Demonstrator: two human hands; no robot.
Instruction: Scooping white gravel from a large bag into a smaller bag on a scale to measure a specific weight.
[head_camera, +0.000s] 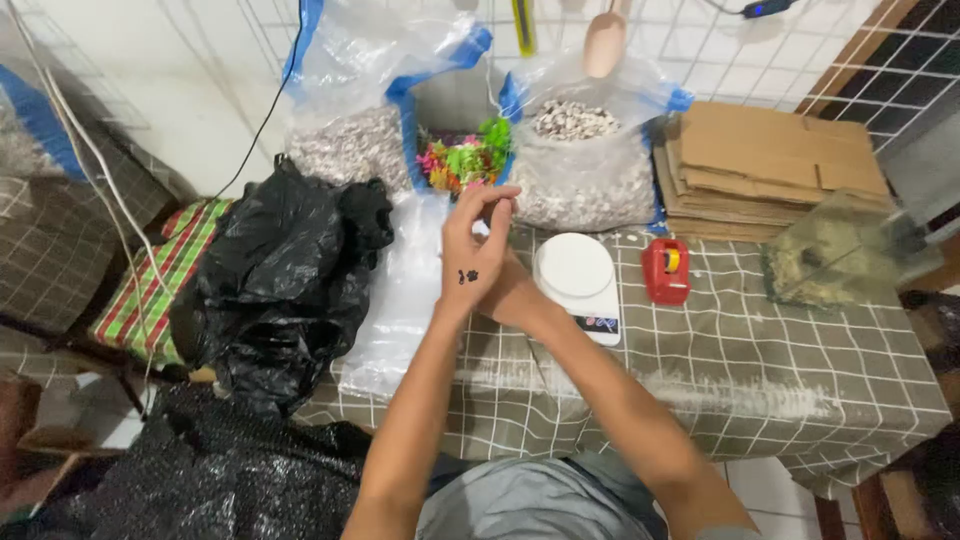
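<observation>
Leftmost, a green-and-red plaid cloth (165, 275) lies at the edge, partly under a crumpled black plastic bag (280, 285): light, limp, slippery film, best gathered at its bunched top. Next, a clear plastic sheet or bag (400, 290) lies flat on the checked tabletop (760, 350); it looks thin and floppy, likely to cling and slide, so a pinch at a corner or edge would serve better than a flat press. Behind it stands an open clear bag of pale gravel (350, 145), judged heavy and shifting, to be lifted from beneath rather than by its film. Between the two gravel bags sits a bunch of bright artificial plants (465, 160), light and springy. Centre: the left hand (472, 250) is raised over the clear sheet, its fingers (497, 200) drawn together in a near-closed pinch; whether anything small sits between them cannot be told. The right hand (508, 290) lies just behind and below the left, largely hidden, so its state and contents cannot be told. Further right, a second open bag of mixed pebbles (580, 165) with a pale scoop (604, 42) above it; a round white kitchen scale (578, 275), rigid and smooth, liftable by its rim; a red tape dispenser (665, 270); a stack of flat cardboard (770, 165), stiff and light; lastly a clear container with greenish content (840, 255).
</observation>
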